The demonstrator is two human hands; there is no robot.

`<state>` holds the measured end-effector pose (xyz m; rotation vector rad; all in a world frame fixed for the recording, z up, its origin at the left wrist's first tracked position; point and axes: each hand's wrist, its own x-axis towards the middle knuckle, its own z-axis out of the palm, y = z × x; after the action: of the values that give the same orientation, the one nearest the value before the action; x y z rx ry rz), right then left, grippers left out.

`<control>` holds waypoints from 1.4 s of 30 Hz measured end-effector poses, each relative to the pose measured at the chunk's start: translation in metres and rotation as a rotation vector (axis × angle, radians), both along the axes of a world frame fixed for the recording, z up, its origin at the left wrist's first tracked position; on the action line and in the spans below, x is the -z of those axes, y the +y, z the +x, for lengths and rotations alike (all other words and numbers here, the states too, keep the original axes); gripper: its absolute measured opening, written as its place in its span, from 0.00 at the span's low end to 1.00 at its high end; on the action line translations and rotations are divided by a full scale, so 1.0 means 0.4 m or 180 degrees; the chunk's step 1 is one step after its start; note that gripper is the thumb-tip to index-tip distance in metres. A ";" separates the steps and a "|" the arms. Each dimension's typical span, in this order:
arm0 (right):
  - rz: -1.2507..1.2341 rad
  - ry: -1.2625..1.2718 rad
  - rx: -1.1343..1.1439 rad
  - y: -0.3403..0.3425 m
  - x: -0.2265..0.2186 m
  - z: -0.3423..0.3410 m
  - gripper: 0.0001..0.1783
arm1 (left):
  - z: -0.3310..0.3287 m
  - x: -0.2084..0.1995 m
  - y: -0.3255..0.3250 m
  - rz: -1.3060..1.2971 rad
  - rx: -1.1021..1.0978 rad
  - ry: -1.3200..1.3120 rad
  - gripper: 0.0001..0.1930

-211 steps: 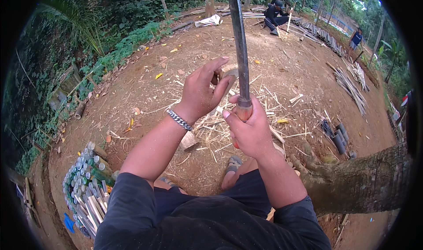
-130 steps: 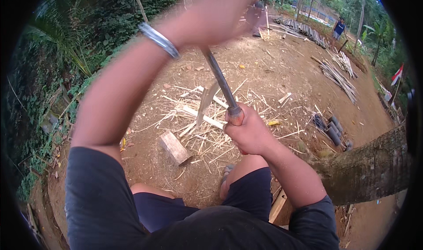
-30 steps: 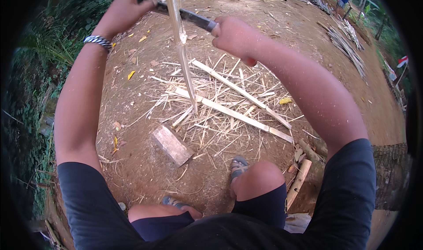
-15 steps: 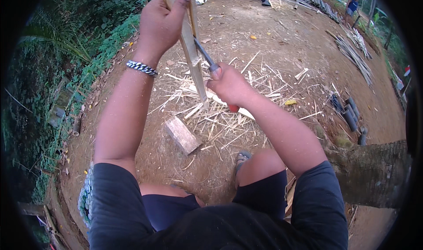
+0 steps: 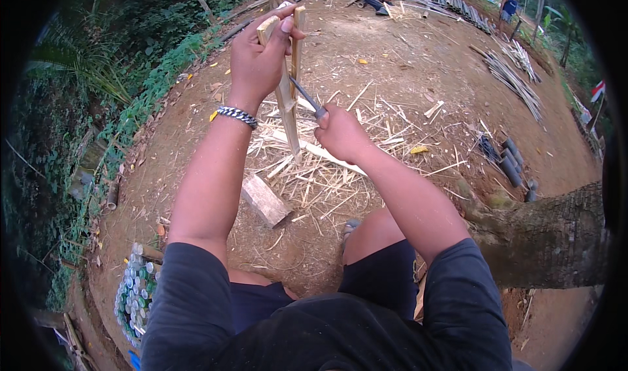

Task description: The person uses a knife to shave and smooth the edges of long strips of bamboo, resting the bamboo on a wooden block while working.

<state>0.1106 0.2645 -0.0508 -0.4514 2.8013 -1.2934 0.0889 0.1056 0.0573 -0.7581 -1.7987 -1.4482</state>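
Note:
My left hand (image 5: 258,60) grips the top of an upright bamboo strip (image 5: 286,103), whose foot rests on the ground among the shavings. The strip is split at its top into two halves. My right hand (image 5: 340,132) is closed on the handle of a long knife (image 5: 306,97). The knife's blade sits in the split of the strip, below my left hand. A silver chain bracelet (image 5: 237,116) is on my left wrist.
A short wooden block (image 5: 264,200) lies on the dirt near my knee, beside a heap of bamboo slivers (image 5: 320,175). A tree trunk (image 5: 549,240) lies at right. Several cans (image 5: 134,292) are stacked at lower left. People sit far back by long bamboo poles (image 5: 517,63).
Over the last second my left hand came down onto the top of the strip and my right hand brought the knife into the split; the blade has since moved lower along it.

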 end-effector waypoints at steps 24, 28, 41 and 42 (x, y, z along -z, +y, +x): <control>0.0602 -0.0349 0.0343 -0.003 0.212 -0.048 0.16 | -0.020 0.006 0.029 -0.0406 -0.0150 -0.0041 0.21; 0.0912 -0.0203 0.0195 0.025 0.190 -0.091 0.16 | -0.036 -0.011 0.029 -0.0539 -0.0139 -0.0060 0.20; 0.1170 -0.0097 0.0073 0.020 0.160 -0.211 0.15 | -0.075 -0.029 0.028 -0.0188 0.0132 0.0249 0.23; 0.1156 -0.0162 -0.0022 0.021 0.162 -0.213 0.15 | -0.075 -0.019 0.023 -0.0200 0.0119 0.0356 0.22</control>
<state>0.0253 0.2730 -0.1156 -0.4017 2.8946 -0.7537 0.0591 0.1147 0.0649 -0.8914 -1.7600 -1.3512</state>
